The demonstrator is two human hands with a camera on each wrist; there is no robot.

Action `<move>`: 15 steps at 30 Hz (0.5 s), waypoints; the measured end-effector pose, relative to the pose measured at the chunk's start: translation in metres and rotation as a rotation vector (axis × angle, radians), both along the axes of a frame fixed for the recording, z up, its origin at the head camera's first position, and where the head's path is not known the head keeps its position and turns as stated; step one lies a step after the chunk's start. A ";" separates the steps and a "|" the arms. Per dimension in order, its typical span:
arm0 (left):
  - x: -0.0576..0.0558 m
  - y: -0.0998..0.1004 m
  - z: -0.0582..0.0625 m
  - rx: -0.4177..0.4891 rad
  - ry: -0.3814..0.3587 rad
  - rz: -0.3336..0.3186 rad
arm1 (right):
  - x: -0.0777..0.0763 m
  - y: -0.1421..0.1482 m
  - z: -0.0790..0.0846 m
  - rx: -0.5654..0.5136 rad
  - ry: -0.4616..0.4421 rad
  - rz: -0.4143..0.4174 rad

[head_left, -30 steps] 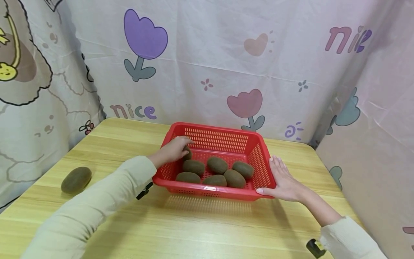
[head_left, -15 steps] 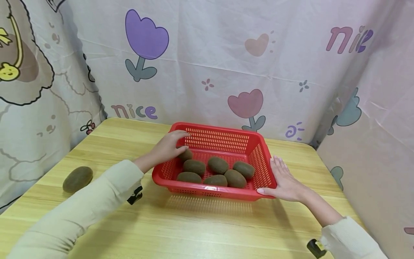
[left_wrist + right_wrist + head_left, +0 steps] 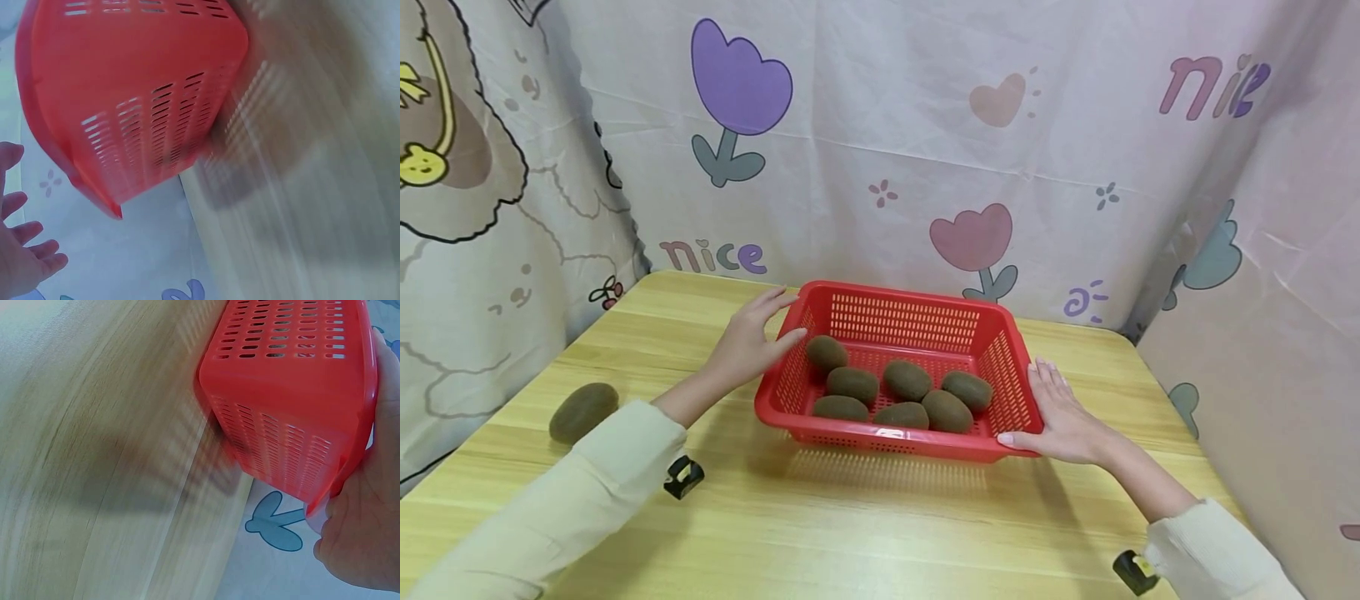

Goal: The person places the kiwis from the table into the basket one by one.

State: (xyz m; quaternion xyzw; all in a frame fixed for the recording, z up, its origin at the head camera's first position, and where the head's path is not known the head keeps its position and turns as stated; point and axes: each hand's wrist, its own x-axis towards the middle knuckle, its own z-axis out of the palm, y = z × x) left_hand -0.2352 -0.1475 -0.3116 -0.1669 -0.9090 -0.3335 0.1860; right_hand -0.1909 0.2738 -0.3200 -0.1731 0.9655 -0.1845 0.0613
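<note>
A red plastic basket (image 3: 898, 450) with slotted sides stands on the table, holding several brown kiwis (image 3: 907, 381). My left hand (image 3: 748, 343) hovers by its left rim, fingers spread and thumb pointing toward the basket, with nothing in the grasp. In the left wrist view those fingers (image 3: 26, 232) are apart from the basket wall (image 3: 144, 94). On the basket's right side, my right hand (image 3: 1067, 425) rests with straight fingers along the outer wall and the thumb on the front corner of the rim. One more kiwi (image 3: 584, 412) lies on the table at the left, beyond the left sleeve.
The wooden table (image 3: 880, 533) extends in front of the basket and to both sides. A printed curtain (image 3: 865, 100) hangs behind and along both sides. Small black devices (image 3: 683, 477) sit at each wrist.
My left hand has let go of the kiwi at the basket's back left and drawn out leftward past the rim. The right hand has stayed in place.
</note>
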 end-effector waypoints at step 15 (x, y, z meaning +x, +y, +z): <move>0.029 -0.038 -0.018 0.097 0.051 0.114 | -0.001 0.000 0.000 0.001 0.004 0.006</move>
